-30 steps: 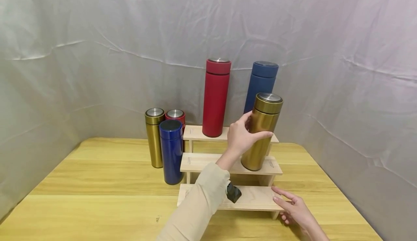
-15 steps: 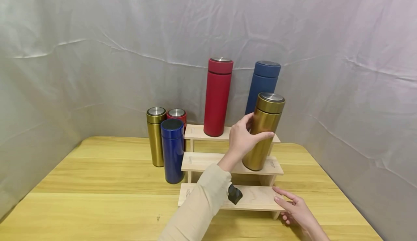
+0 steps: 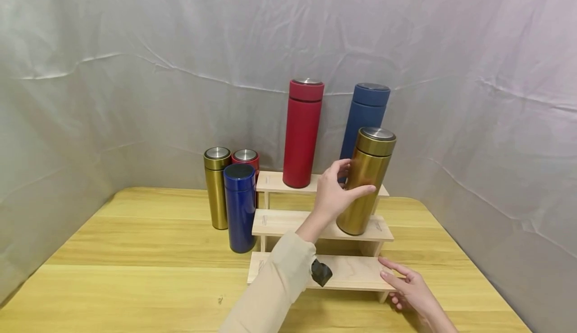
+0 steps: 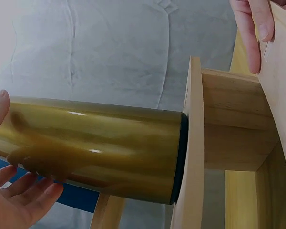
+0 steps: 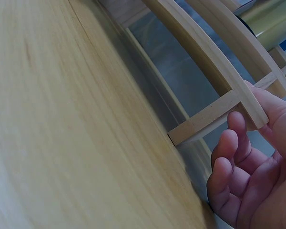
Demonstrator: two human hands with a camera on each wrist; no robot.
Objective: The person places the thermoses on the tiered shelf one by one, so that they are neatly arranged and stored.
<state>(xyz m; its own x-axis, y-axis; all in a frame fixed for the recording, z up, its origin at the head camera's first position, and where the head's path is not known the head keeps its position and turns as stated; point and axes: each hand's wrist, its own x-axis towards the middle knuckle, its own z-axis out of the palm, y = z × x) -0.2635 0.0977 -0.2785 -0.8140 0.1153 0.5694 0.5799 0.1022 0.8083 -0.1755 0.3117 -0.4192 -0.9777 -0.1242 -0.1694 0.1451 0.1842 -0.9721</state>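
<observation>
Head view: yellow wooden table; three-step stand on it; gold bottle stands at middle step's right end. Left hand at bottle, thumb and fingers loosely spread, contact unclear; right hand pinches stand's bottom right end.

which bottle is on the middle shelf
The gold bottle beside the left hand: it alone stands on the middle shelf, while the other gold bottle stands on the table.
</observation>
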